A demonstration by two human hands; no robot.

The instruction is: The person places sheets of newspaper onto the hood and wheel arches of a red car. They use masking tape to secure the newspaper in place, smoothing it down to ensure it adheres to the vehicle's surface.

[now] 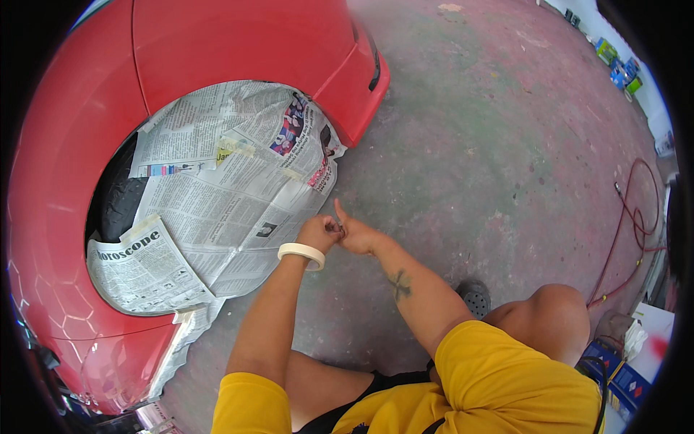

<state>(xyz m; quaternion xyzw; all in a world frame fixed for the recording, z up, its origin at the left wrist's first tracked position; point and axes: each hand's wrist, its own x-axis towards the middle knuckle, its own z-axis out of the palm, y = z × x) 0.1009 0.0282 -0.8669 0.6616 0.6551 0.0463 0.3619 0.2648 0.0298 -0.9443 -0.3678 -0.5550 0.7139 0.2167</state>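
Newspaper [217, 224] is spread in overlapping sheets across the tyre [123, 195] of a red car [231, 43], on the left side of the view, with a dark strip of rubber left showing at one side. The sheets are fixed in places by pale strips of tape [148, 226], and creases are seen along the outer edge. The paper can be judged very light, limp and easily torn or wrinkled, with little slip to it; it is best taken by a free edge or a loose corner, pinched flat between thumb and fingers, while the taped parts are better not tugged. The left grip [318, 233] and the right grip [358, 235] are brought together just beside the paper's right-hand edge, above the grey-red floor [463, 145]. The left fingers are curled in; the right hand is met at their tips, with one of its digits raised. Whether something small is pinched between them cannot be told, nor whether the paper is touched. Around the left wrist a cream ring [303, 251] is worn, perhaps a tape roll, perhaps a band.
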